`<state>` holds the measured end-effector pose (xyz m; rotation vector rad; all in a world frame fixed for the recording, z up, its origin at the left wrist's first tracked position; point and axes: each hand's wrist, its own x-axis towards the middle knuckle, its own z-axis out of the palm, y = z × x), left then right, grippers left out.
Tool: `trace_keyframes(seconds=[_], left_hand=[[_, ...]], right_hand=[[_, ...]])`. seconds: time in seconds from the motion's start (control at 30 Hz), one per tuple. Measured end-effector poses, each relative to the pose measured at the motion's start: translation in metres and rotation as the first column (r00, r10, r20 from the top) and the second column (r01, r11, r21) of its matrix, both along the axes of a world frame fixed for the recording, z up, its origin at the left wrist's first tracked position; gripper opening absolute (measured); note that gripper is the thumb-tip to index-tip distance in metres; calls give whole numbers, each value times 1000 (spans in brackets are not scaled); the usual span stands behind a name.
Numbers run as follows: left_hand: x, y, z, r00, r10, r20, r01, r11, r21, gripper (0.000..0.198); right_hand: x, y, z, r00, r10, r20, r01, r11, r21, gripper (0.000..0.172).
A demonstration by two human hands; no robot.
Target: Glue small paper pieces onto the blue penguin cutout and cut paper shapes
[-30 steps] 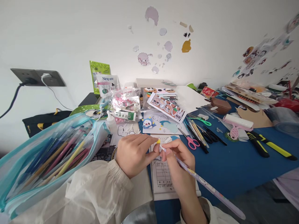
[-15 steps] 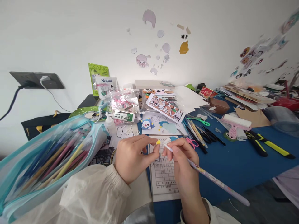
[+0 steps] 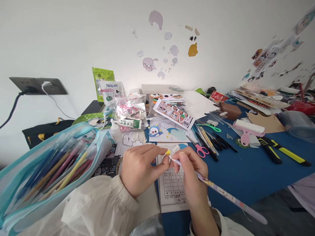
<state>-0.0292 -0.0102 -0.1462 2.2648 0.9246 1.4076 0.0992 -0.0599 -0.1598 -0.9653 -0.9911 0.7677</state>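
place: home craft desk – blue table
evidence: scissors, sticker sheets on it; cutouts on wall behind

Looking across a cluttered blue table toward a white wall dotted with cartoon stickers, taking in a dark socket plate with cables plugged in at left, catching grey floor at lower right.

Two hands are in view: one left hand and one right hand.

Item count:
- one pastel patterned pen
- one small yellow piece
- one clear turquoise-edged pencil pouch
- one printed grid sheet
- one pink-handled white roller
- three pairs of scissors: pink-handled scissors, green-handled scissors and black-handled scissors
- two black-and-yellow tools: shorter tool and longer tool
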Motion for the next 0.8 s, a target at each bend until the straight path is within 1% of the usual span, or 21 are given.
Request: trace_keyframes(seconds=[0.07,0.1,0.13,0.17,0.2,0.23,0.27,0.33,0.37,0.43,0.5,0.57,0.67,0.7,0.8], left_hand=[[1,0,2,999,-11,53,18,992,-128,6],[2,0,3,996,-23,86,40,977,-208,6],[2,0,4,991,-43,126,79,952,-295,6],[3,0,5,982,-71,173,134,913,-385,5],[5,1,7,968,-107,225,204,858,-471,5],[6,1,9,949,-144,280,281,788,-547,8],[7,1,10,925,-175,337,356,708,-610,14],[10,-1,14,874,-199,443,475,544,-692,28],[11,-3,16,852,-193,487,516,471,-715,33],[13,-8,19,811,-148,567,579,350,-736,39],[15,-13,21,772,-88,630,629,252,-735,40],[15,-18,22,731,-37,681,676,172,-716,40],[15,-23,20,671,6,742,739,83,-669,38],[15,-24,20,651,16,759,756,63,-651,37],[15,-26,17,602,36,798,798,16,-603,33]], right_hand=[[1,1,-1,999,17,-43,-16,1000,14,30],[2,1,0,997,19,-71,-18,1000,22,32],[3,1,0,995,18,-100,-16,999,29,33],[4,1,1,991,17,-129,-13,999,35,35],[5,1,3,988,17,-156,-11,999,38,35],[6,1,6,984,17,-180,-11,999,39,36],[6,1,9,979,21,-202,-13,999,41,35],[4,0,15,969,31,-245,-20,999,48,34],[2,-1,19,964,39,-261,-25,998,56,33],[-2,-1,25,962,48,-270,-23,995,93,30],[-7,0,29,967,33,-252,5,989,149,32],[-13,1,31,967,-3,-254,52,981,186,36],[-21,1,33,956,-75,-285,135,971,198,34],[-22,0,33,954,-102,-282,163,966,201,34],[-24,-1,35,953,-207,-224,252,947,198,40]])
